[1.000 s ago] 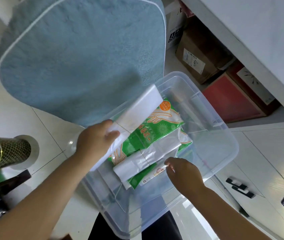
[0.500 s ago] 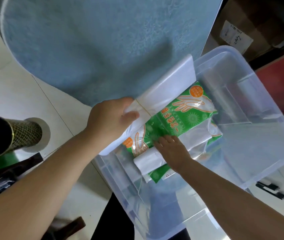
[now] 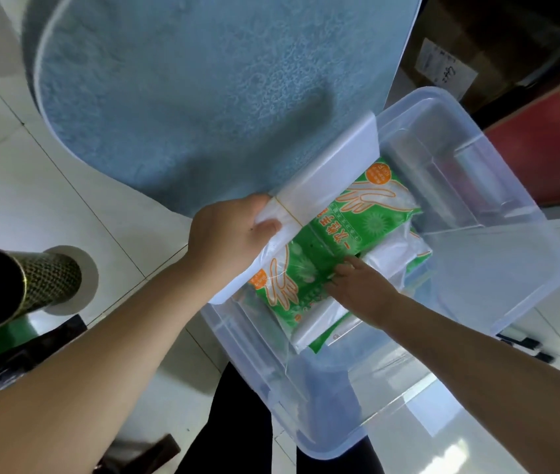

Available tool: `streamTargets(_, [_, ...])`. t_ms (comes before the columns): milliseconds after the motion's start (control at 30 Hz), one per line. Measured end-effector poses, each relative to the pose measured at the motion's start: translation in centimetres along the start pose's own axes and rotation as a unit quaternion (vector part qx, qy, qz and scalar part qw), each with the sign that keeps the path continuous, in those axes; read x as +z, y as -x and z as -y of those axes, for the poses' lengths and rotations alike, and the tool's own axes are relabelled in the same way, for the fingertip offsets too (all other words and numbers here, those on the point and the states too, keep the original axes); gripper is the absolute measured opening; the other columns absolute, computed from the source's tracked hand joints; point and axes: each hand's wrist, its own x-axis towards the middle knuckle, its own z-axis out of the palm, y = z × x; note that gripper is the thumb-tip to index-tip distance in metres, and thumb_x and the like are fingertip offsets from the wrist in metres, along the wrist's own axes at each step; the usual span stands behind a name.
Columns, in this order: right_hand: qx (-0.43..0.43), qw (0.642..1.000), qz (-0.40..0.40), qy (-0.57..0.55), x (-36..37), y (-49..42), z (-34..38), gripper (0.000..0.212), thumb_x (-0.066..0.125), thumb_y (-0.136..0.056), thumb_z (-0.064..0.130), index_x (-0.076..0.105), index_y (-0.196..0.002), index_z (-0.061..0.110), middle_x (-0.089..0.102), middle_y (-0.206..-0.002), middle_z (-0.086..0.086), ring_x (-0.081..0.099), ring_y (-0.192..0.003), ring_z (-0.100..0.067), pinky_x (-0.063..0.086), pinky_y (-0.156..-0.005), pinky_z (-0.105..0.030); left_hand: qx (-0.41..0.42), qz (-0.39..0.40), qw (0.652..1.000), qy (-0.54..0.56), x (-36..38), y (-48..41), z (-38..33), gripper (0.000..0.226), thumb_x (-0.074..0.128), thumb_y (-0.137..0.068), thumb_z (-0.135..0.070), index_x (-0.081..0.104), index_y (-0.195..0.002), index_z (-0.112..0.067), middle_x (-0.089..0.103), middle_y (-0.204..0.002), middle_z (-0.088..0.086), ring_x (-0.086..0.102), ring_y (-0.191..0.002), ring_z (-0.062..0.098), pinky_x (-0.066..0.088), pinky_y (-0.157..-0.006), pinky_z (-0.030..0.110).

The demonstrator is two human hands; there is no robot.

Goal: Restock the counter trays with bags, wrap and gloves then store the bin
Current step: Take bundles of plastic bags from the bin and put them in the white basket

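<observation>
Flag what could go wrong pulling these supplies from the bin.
The left hand grips the bag stack by one end only; the free end could sag and bags might slip out.
The right hand only touches the green glove pack with its fingertips, so the pack might slide rather than lift.

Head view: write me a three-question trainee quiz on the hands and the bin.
1. True or false: the left hand grips the banded stack of clear bags.
2. Pick one: the fingertips of the right hand touch A) the green glove pack, B) a roll of tape, C) a cup.
3. Fill in: the supplies lie inside a clear plastic ____.
Key: 1 true; 2 A; 3 bin.
</observation>
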Motion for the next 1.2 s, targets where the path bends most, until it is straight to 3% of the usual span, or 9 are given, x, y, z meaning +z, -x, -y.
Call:
streamTargets(133, [0.084,0.991,-0.090,-0.049,-3.7,2.4,0.2,0.029,0.074,-0.049,-0.002,0.065,-0.070,0.015,0.063,-0.059,0.000,0.062,-0.057,-0.019,0.054,-0.087,-0.039,-0.019,0.034,0.999,0.010,-0.5,-0.1,-0.3,0.025,0.047,-0.074,-0.044,0.049,-0.074,-0.019,0.049,-0.055,-0.002,0.051,-0.063,0.027,0.029,-0.050,0.027])
streamTargets(233, [0.208,0.958,-0.151,-0.129,-8.0,4.6,0.7,0.029,0.083,-0.049,0.002,0.064,-0.068,0.010,0.061,-0.059,-0.006,0.059,-0.053,-0.027,0.056,-0.059,-0.032,-0.049,0.105,0.992,0.047,-1.7,-0.7,-0.6,0.029,0.052,-0.083,-0.044,0.060,-0.093,-0.018,0.067,-0.080,0.006,0.063,-0.077,0.026,0.047,-0.067,0.035])
streamTargets(333, [0.358,0.891,-0.202,-0.194,-12.0,7.5,1.4,0.031,0.086,-0.055,0.010,0.063,-0.075,0.004,0.062,-0.063,-0.012,0.060,-0.053,-0.032,0.047,-0.045,-0.028,-0.049,0.124,0.989,0.069,-3.3,-0.8,-1.7,0.025,0.060,-0.084,-0.034,0.063,-0.101,-0.016,0.069,-0.098,0.009,0.062,-0.093,0.028,0.049,-0.078,0.038])
streamTargets(433, [0.485,0.777,-0.263,-0.304,-15.2,10.6,1.9,0.027,0.065,-0.083,0.017,0.056,-0.103,0.000,0.063,-0.088,-0.019,0.060,-0.077,-0.038,0.046,-0.062,-0.039,-0.039,0.102,0.992,0.060,-5.5,0.0,-3.9,0.026,0.061,-0.083,-0.032,0.063,-0.102,-0.014,0.069,-0.099,0.013,0.062,-0.093,0.032,0.048,-0.076,0.037])
streamTargets(600, [0.528,0.654,-0.370,-0.396,-19.1,16.0,1.9,0.018,0.059,-0.087,0.018,0.045,-0.095,0.010,0.053,-0.077,-0.001,0.053,-0.068,-0.028,0.037,-0.058,-0.032,-0.006,0.061,0.993,0.097,-9.3,1.4,-10.5,0.024,0.053,-0.066,-0.045,0.052,-0.061,-0.022,0.054,-0.057,-0.001,0.053,-0.065,0.028,0.032,-0.049,0.027])
streamTargets(733, [0.539,0.591,-0.413,-0.435,-21.0,21.0,0.8,0.018,0.059,-0.086,0.016,0.047,-0.096,0.006,0.060,-0.080,-0.012,0.056,-0.071,-0.031,0.047,-0.062,-0.041,0.046,0.041,0.993,0.103,-11.2,2.0,-17.4,0.033,0.052,-0.066,-0.046,0.059,-0.073,-0.015,0.058,-0.061,0.003,0.055,-0.064,0.027,0.038,-0.053,0.029])
streamTargets(867, [0.533,0.537,-0.465,-0.460,-21.0,27.7,-0.7,0.010,0.056,-0.088,0.016,0.047,-0.091,0.014,0.060,-0.079,-0.007,0.058,-0.072,-0.030,0.053,-0.066,-0.047,0.093,0.016,0.988,0.125,-10.9,3.2,-24.4,0.031,0.061,-0.071,-0.042,0.053,-0.066,-0.013,0.055,-0.057,0.006,0.051,-0.058,0.026,0.036,-0.051,0.032])
streamTargets(1000, [0.538,0.484,-0.502,-0.474,-19.6,35.8,-2.3,0.011,0.058,-0.087,0.017,0.048,-0.088,0.013,0.061,-0.078,-0.007,0.061,-0.073,-0.032,0.055,-0.065,-0.051,0.121,-0.022,0.987,0.100,-9.2,5.1,-32.3,0.033,0.065,-0.075,-0.035,0.043,-0.054,-0.023,0.045,-0.049,0.000,0.044,-0.049,0.014,0.028,-0.045,0.026])
streamTargets(1200, [0.534,0.426,-0.555,-0.475,-16.3,48.3,-4.5,0.016,0.059,-0.086,0.022,0.048,-0.078,0.030,0.062,-0.076,0.005,0.063,-0.068,-0.013,0.054,-0.054,-0.028,0.149,-0.011,0.978,0.148,-5.5,7.6,-45.7,0.030,0.061,-0.070,-0.041,0.048,-0.060,-0.016,0.045,-0.051,0.001,0.041,-0.050,0.017,0.028,-0.049,0.028])
